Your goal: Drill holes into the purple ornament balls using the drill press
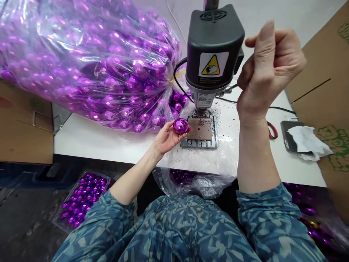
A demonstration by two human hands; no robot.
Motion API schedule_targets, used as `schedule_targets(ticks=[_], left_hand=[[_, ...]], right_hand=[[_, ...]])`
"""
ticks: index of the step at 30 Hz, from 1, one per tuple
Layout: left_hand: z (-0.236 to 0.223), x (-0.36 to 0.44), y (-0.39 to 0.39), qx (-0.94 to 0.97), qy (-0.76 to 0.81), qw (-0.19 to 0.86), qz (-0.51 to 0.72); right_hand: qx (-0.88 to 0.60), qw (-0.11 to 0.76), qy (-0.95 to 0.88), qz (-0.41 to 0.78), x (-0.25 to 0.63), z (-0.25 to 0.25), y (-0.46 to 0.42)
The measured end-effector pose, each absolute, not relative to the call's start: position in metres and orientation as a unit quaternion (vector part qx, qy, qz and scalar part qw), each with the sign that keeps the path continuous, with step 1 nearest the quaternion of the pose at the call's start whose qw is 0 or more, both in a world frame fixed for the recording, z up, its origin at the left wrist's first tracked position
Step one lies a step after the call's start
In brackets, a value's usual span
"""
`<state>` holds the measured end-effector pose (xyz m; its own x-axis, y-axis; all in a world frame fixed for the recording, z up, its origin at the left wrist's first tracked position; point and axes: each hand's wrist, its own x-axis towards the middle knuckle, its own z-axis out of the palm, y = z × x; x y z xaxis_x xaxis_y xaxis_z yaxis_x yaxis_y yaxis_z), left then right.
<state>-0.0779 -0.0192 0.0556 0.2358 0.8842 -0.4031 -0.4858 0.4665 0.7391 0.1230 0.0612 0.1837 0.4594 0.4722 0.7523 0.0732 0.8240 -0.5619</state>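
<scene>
My left hand (169, 138) holds a shiny purple mirror ball (181, 126) in its fingertips, at the left edge of a brown plate (200, 129) with a hole in it. That plate lies on the slotted metal base of a small bench drill press (215, 47). Raised to the right of the drill's black head, my right hand (268, 69) is closed with the thumb up. Whatever its curled fingers grip, if anything, is hidden behind the hand. Dark shavings are scattered over the plate and around the base.
A large clear bag (109, 65) of purple balls fills the back left. Red-handled scissors (272, 130) and a dark flat object (291, 136) under white tissue (309, 140) lie at right. Cardboard boxes (24, 123) flank the white table (89, 140). A tub of balls (84, 196) stands low left.
</scene>
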Motion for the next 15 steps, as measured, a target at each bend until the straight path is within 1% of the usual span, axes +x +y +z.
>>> schedule_targets(ticks=[8,11,15], left_hand=[[0.045,-0.077,-0.020,0.221,0.408,0.748,0.475],[0.036,-0.073,-0.025,0.277,0.413,0.728,0.472],[0.019,-0.061,-0.035,0.377,0.421,0.670,0.481]], right_hand=[[-0.214,0.829,-0.499,0.135,0.121,0.184,0.062],[-0.244,0.818,-0.505,0.126,0.121,0.183,0.062],[-0.300,0.794,-0.519,0.102,0.122,0.182,0.061]])
